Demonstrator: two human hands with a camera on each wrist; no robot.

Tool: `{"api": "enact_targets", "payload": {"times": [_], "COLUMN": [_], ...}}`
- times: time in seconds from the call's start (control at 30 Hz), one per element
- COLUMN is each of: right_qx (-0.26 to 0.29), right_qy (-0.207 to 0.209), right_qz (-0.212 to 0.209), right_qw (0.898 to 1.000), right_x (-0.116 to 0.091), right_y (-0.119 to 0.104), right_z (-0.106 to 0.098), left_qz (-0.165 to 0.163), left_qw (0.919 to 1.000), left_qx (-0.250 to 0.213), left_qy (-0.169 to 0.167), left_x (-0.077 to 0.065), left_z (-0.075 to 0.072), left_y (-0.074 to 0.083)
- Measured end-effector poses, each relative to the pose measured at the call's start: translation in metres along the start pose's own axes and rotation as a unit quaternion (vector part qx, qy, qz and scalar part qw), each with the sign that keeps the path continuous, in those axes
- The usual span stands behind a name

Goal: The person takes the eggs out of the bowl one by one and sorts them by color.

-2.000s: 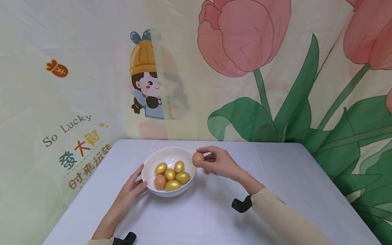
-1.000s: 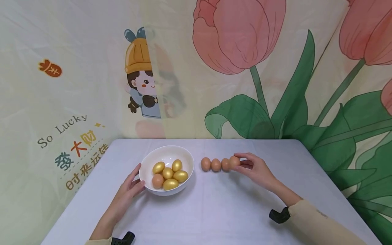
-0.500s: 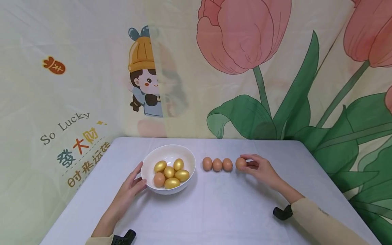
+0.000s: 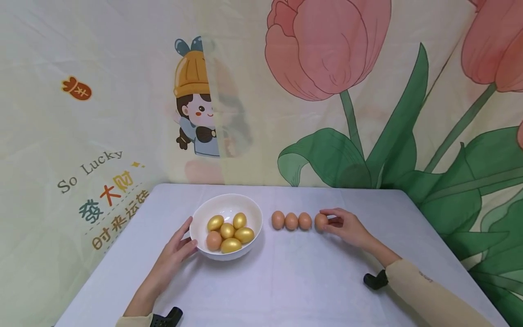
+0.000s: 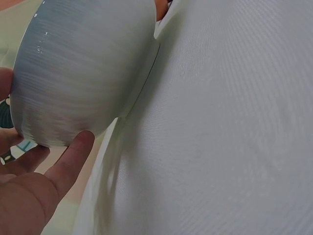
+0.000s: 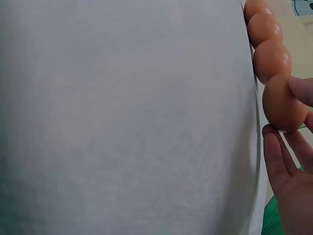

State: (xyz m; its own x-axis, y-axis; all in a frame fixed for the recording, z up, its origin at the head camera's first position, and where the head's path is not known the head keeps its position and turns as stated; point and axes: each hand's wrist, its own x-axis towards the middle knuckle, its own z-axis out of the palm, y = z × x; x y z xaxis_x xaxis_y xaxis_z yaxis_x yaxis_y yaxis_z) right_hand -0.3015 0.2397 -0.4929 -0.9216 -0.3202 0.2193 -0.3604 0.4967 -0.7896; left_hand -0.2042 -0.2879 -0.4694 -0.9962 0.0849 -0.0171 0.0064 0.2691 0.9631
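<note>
A white bowl (image 4: pixel 226 200) stands left of centre on the table, holding several golden eggs (image 4: pixel 230 245) and one brown egg (image 4: pixel 214 240). Against its left side rests my left hand (image 4: pixel 173 252), thumb and fingers fairly straight and spread along the outer wall; the left wrist view shows the fingertips (image 5: pixel 84 139) touching that wall. To the right of the bowl, 3 brown eggs (image 4: pixel 291 221) stand in a row. At the row's right end my right hand (image 4: pixel 345 227) pinches another brown egg (image 6: pixel 283 105) between thumb and fingers, a small gap from its neighbour in the head view.
A white cloth covers the table (image 4: pixel 265 290), whose far edge meets a printed backdrop (image 4: pixel 249 172) with tulips and a cartoon figure. Black wrist devices (image 4: pixel 376 280) sit at both sleeves.
My right hand has carried a brown egg rightward from the bowl's rim to the row's right end, then shifted it slightly away from its neighbour. The left hand stays at the bowl.
</note>
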Motion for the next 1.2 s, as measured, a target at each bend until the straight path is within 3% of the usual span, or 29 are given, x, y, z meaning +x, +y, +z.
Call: {"api": "enact_targets", "payload": {"times": [1.2], "right_qx": [-0.05], "right_qy": [-0.03], "right_qz": [0.009], "right_qw": [0.998], "right_x": [0.005], "right_y": [-0.0054], "right_z": [0.002], "left_qz": [-0.004], "left_qw": [0.9999], "left_qx": [0.013], "left_qy": [0.002], "left_x": [-0.0008], "left_z": [0.0006], "left_y": [0.0014]}}
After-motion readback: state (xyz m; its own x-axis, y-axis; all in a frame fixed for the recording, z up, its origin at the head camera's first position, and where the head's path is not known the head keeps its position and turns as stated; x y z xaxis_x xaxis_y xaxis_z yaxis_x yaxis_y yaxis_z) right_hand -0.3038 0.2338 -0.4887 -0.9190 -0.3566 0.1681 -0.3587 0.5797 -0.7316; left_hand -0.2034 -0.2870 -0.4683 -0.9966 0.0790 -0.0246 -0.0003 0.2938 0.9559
